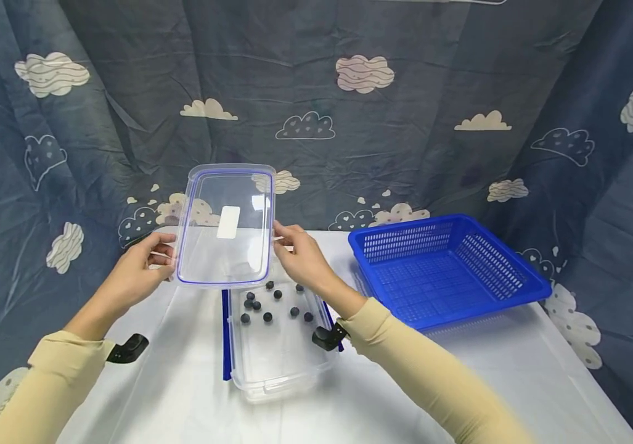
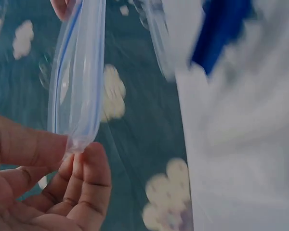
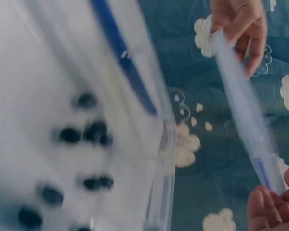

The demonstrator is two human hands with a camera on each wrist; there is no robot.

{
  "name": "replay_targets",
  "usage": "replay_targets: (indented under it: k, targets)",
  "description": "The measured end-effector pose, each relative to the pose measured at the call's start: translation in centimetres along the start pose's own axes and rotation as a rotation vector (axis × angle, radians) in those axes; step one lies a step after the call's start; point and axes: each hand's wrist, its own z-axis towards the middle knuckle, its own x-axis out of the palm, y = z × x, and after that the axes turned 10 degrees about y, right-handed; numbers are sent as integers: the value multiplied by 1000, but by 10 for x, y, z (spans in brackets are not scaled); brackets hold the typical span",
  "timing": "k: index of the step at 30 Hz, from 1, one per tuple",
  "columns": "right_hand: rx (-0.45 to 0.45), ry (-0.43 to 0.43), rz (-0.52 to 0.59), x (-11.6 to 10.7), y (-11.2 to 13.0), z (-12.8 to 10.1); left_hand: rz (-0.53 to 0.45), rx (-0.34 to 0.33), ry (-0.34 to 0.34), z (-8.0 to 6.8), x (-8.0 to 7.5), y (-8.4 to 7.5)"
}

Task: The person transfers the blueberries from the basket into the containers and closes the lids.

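Note:
Between both hands a clear plastic lid (image 1: 211, 246) with a blue seal line and a white label is held up, tilted, above the table. My left hand (image 1: 147, 265) pinches its left edge between thumb and fingers, as the left wrist view shows close up. On the opposite edge, my right hand (image 1: 299, 253) pinches the lid with thumb and fingertips. Below it stands a clear plastic container (image 1: 277, 364) with several small dark round berries (image 1: 267, 317) scattered in its far half. Blue clip flaps (image 1: 226, 345) hang along the container's long sides.
A blue slatted plastic basket (image 1: 416, 283) stands on the white-covered table (image 1: 172, 394) to the right of the container. Behind the table hangs a dark blue curtain (image 1: 316, 179) with cloud prints. Black wrist cameras (image 1: 129, 349) sit on both forearms.

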Motion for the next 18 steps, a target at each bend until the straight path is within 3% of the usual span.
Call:
replay_targets:
  k: [5,9,18]
  targets:
    - [-127,-98,-26,-19,-9,-25,-44,45,-32,-7,15,-23]
    - [-206,-161,-19,-31,-15,-46,-179,93,-57,-14,30,-40]
    - [-356,-311,55,-57,-11,-87,-496,367,-86,-40,54,-83]
